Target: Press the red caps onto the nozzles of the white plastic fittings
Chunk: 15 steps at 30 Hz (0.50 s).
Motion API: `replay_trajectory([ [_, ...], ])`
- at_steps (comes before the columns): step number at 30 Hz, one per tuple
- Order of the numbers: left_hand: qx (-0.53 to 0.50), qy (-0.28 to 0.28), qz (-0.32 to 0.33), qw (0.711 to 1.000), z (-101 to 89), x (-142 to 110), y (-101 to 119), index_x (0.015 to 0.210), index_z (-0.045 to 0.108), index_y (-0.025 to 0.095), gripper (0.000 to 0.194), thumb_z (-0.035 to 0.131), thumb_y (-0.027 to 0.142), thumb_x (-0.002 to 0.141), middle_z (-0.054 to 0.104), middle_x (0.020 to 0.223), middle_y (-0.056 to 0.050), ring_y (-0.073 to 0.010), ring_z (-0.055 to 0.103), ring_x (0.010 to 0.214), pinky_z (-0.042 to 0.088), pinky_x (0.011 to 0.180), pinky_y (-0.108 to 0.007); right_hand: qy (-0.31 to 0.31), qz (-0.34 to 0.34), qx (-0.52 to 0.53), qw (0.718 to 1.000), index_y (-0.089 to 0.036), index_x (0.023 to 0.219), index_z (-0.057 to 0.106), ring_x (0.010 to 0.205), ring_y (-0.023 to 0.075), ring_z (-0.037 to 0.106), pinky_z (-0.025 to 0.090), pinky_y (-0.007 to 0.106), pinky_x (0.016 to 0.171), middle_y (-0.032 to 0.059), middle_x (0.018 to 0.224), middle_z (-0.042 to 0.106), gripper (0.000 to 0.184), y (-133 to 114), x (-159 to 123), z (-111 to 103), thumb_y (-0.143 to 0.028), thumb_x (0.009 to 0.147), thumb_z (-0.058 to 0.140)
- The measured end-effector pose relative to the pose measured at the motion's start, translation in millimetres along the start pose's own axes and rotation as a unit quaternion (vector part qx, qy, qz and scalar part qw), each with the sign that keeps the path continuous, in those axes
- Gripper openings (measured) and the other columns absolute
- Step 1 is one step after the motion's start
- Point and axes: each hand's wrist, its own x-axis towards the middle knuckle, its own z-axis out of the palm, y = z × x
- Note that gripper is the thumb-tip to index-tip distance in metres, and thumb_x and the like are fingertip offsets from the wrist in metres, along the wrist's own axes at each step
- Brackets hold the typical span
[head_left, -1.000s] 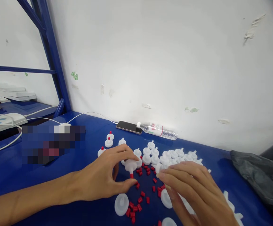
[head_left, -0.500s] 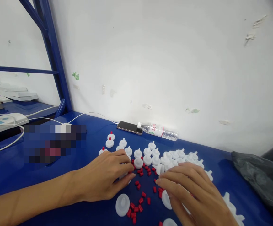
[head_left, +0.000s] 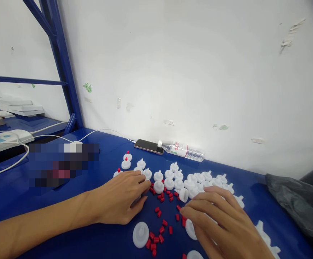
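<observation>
My left hand (head_left: 118,199) lies low on the blue table (head_left: 105,248), fingers curled over a white plastic disc that is mostly hidden beneath them, beside the left end of a cluster of white discs (head_left: 189,183). My right hand (head_left: 218,223) rests to the right, fingers bent and pressed together, tips touching down among scattered small red caps (head_left: 160,228); what they pinch is hidden. It partly covers a white disc (head_left: 190,230). Another white disc (head_left: 140,233) lies flat between my hands.
Three discs with red caps (head_left: 126,163) stand at the back left of the cluster. A phone (head_left: 148,145) and a lying water bottle (head_left: 183,150) sit by the wall. A black bag (head_left: 296,201) lies right; a power strip (head_left: 2,138) and white cable (head_left: 91,132) left.
My left hand, which held a white disc upright over a red cap, has dropped to the table and slid back towards the cluster. My right hand has barely moved.
</observation>
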Motion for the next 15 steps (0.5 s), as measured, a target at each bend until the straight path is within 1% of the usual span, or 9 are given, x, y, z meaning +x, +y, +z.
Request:
replay_trajectory([
  [4, 0.053, -0.011, -0.001, 0.999, 2.5, 1.1, -4.3, 0.087, 0.058, 0.02, 0.011, 0.049, 0.017, 0.093, 0.063, 0.086, -0.006, -0.0242, 0.059, 0.081, 0.049, 0.073, -0.037, 0.001, 0.004, 0.005, 1.0, -0.024, 0.096, 0.066, 0.082, 0.012, 0.068, 0.047, 0.032, 0.092, -0.0043, 0.082, 0.073, 0.028, 1.0, -0.3, 0.6, -0.003, 0.089, 0.048],
  [7, 0.096, -0.019, -0.01, 0.995, 2.7, 0.2, -11.9, 0.085, 0.06, 0.019, 0.014, 0.05, 0.014, 0.092, 0.064, 0.083, -0.007, -0.0259, 0.061, 0.078, 0.05, 0.073, -0.039, 0.008, 0.001, 0.005, 1.0, -0.023, 0.095, 0.067, 0.08, 0.0116, 0.067, 0.046, 0.031, 0.092, -0.0047, 0.081, 0.072, 0.027, 2.0, -0.9, 2.5, -0.003, 0.089, 0.05],
  [12, 0.153, -0.024, -0.023, 0.988, -2.5, 0.2, -23.5, 0.083, 0.062, 0.016, 0.013, 0.056, 0.005, 0.085, 0.065, 0.078, -0.009, -0.028, 0.063, 0.074, 0.05, 0.069, -0.04, -0.007, 0.036, -0.006, 0.999, -0.022, 0.104, 0.066, 0.082, 0.0148, 0.066, 0.045, 0.035, 0.092, -0.0021, 0.081, 0.071, 0.026, 2.6, -1.5, 6.7, -0.007, 0.093, 0.048],
  [15, 0.164, -0.006, -0.029, 0.986, -6.7, 1.9, -22.2, 0.083, 0.062, 0.017, 0.012, 0.054, 0.01, 0.089, 0.065, 0.08, -0.01, -0.0306, 0.063, 0.078, 0.05, 0.071, -0.044, -0.015, 0.047, -0.004, 0.999, -0.021, 0.105, 0.065, 0.082, 0.0156, 0.065, 0.043, 0.039, 0.095, -0.0022, 0.081, 0.07, 0.022, 3.2, -1.7, 9.2, -0.01, 0.094, 0.05],
])
